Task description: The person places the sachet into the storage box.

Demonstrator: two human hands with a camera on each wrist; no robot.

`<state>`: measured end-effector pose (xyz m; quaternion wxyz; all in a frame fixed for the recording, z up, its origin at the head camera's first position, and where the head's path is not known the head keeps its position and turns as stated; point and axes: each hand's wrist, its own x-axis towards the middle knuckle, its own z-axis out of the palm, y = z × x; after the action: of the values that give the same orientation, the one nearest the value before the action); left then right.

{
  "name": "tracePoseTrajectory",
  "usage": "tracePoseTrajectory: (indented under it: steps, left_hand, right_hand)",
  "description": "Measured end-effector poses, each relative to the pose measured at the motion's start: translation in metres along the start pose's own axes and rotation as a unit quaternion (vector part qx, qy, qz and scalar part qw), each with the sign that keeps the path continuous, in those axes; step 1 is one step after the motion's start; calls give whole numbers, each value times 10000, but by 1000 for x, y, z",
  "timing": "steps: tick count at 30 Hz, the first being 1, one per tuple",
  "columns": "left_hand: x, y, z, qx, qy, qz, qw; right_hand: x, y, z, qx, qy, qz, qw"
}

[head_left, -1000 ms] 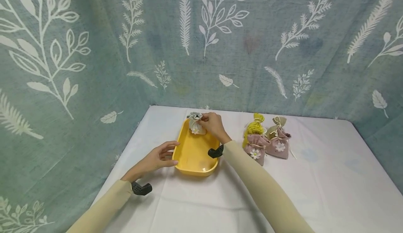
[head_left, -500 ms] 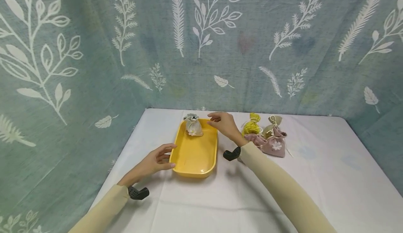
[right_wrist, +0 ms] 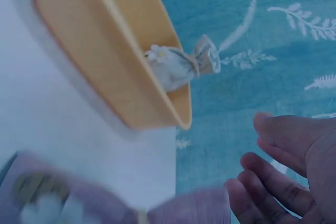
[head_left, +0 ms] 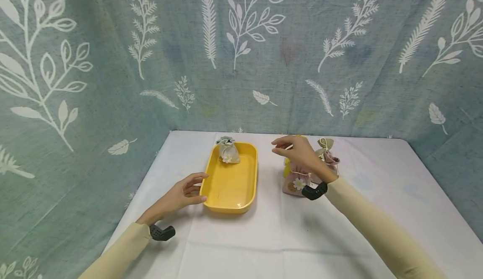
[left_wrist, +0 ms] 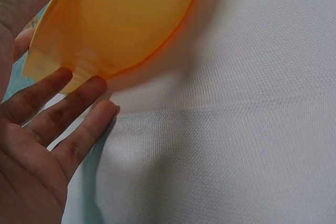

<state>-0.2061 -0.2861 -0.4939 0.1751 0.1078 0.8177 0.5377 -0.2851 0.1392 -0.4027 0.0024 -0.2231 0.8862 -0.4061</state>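
A yellow tray (head_left: 231, 189) lies on the white table. My left hand (head_left: 185, 195) is at its left side, fingers spread; in the left wrist view the fingertips (left_wrist: 94, 86) rest against the tray's outer wall. Inside the tray's far left corner a pale grey drawstring pouch (head_left: 229, 153) with a white flower leans upright, its gathered top rising above the rim. My right hand (head_left: 299, 151) is in the air right of the tray, fingers loosely bent and holding nothing. It is over a group of pouches, partly hiding a pink pouch (head_left: 296, 185) and a yellow one.
Behind the right hand and wrist stand an olive pouch (head_left: 325, 143) and another pink pouch (head_left: 331, 161), partly covered. A green leaf-patterned curtain (head_left: 241, 103) hangs at the table's back and left edges.
My right hand has let go of the grey pouch in the tray and moved right, over the other pouches. The left hand stays at the tray's side.
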Motion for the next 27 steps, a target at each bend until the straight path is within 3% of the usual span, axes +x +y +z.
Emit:
tracePoseTrajectory:
  steps: [13,19,27]
  left_hand:
    - [0,-4,-1,-18,-45,119,9999]
    - [0,-4,0,-64,-24,113,9999]
    - [-1,-4,0,-69,56,109,9999]
  right_hand:
    - [-48,22,-32,-135,212,331,9991]
    - [-71,33,-44,-32,41,848,9964]
    - [-90,43,-47,39,-118,1075,9941]
